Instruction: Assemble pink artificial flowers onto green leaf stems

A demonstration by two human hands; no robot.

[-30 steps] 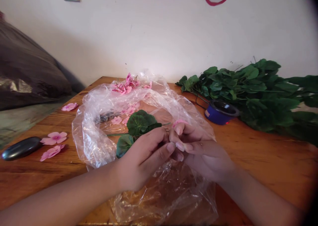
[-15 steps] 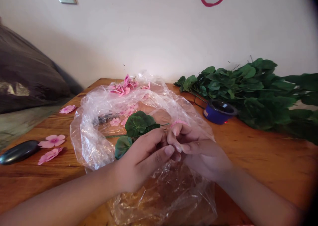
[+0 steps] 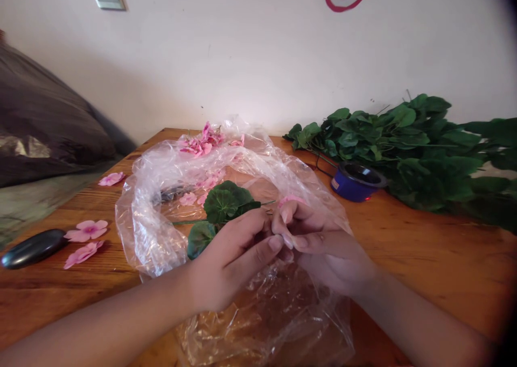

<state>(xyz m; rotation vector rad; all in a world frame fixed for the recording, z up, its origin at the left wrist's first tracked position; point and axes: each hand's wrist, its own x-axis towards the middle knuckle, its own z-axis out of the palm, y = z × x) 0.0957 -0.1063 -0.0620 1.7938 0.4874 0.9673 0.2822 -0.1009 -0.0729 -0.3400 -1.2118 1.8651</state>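
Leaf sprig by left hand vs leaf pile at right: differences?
The leaf sprig shows a few leaves; the leaf pile shows many, heaped.
The left hand partly covers the sprig; no hand touches the pile.
The sprig is over the clear plastic; the pile is beside the blue pot.
Both are green.

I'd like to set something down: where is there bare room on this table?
Bare wood shows right of the right hand, nearer than the blue pot, and between the left forearm and the pink flowers at left. The middle is crowded with crinkled plastic, the far right with green leaves.
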